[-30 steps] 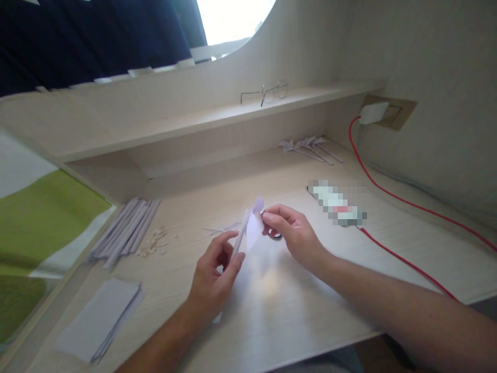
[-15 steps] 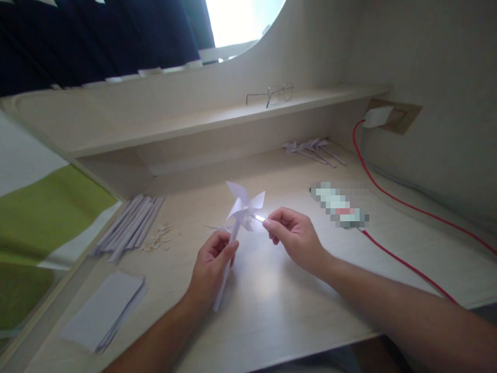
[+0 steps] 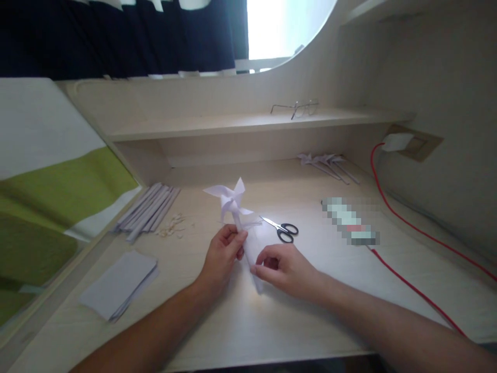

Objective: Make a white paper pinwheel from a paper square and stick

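Note:
My left hand (image 3: pixel 225 251) pinches the upper stick of a white paper pinwheel (image 3: pixel 232 203), just below its blades. The pinwheel leans to the left, its stick running down toward the front of the desk. My right hand (image 3: pixel 285 269) is closed, thumb and forefinger on the lower part of that stick. Behind my right hand lie scissors (image 3: pixel 282 228) with black handles, blades pointing left. Some white paper behind the stick is partly hidden.
Rolled paper sticks (image 3: pixel 149 210) lie at left, beside small scraps (image 3: pixel 173 226) and a stack of paper (image 3: pixel 120 284). Several finished pinwheels (image 3: pixel 326 161) rest at the back right. A blurred-out device (image 3: pixel 349 220) has a red cable (image 3: pixel 411 290). Glasses (image 3: pixel 305 109) sit on the shelf.
My right hand has moved down from beside the pinwheel's head to its lower stick. The pinwheel now tilts left instead of right. The scissors' handles have come into sight.

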Motion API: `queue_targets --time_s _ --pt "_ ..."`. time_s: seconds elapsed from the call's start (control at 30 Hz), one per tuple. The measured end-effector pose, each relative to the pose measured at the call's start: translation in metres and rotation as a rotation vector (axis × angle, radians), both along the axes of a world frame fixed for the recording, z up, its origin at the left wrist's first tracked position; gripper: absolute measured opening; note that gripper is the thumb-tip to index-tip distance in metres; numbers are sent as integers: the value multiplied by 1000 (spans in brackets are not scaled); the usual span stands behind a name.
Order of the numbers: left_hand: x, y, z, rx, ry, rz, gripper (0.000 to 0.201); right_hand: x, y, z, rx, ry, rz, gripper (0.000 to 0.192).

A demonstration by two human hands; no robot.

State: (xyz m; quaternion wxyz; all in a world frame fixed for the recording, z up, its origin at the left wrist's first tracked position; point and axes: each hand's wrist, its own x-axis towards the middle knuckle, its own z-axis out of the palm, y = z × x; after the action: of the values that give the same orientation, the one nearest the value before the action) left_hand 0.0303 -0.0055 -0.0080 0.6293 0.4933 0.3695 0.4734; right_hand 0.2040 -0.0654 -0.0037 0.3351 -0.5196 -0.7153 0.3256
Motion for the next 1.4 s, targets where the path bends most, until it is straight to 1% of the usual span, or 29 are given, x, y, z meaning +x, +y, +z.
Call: queue_targets --time_s 0.13,0.27,0.37,0.5,0.67,0.8,0.93,1.0,1.1,1.23,1.3,1.37,1.4 --pt "-1 3 -1 43 -10 36 29 -1 -2 -1 7 -87 0 21" --pt "-2 4 -1 78 6 59 25 0 0 -3 24 -144 -3 21" --pt "-1 4 -2 98 27 42 24 3 1 -3 46 -172 -21 21" --pt "1 3 -8 115 66 -3 25 7 4 -3 67 -246 -44 23" --pt "0 2 -12 125 92 17 28 7 6 -1 94 -334 -60 17" --pt "-1 2 -9 128 121 8 29 6 4 6 109 -370 -85 17" --pt "-1 -1 -9 138 148 -34 25 15 3 23 100 -412 -134 18" --pt "-1 -3 -12 151 178 -42 28 29 7 32 76 -443 -171 18" --pt "0 -3 -17 200 324 -71 26 63 20 40 21 -505 -258 24" --pt "1 0 -22 252 461 -108 22 128 50 40 -64 -621 -410 25" --pt "1 0 -24 268 494 -118 22 163 69 40 -127 -675 -503 26" --pt "1 1 -26 277 515 -125 21 194 88 39 -187 -718 -589 32" --pt "2 1 -26 280 524 -125 21 207 97 40 -209 -737 -632 32"
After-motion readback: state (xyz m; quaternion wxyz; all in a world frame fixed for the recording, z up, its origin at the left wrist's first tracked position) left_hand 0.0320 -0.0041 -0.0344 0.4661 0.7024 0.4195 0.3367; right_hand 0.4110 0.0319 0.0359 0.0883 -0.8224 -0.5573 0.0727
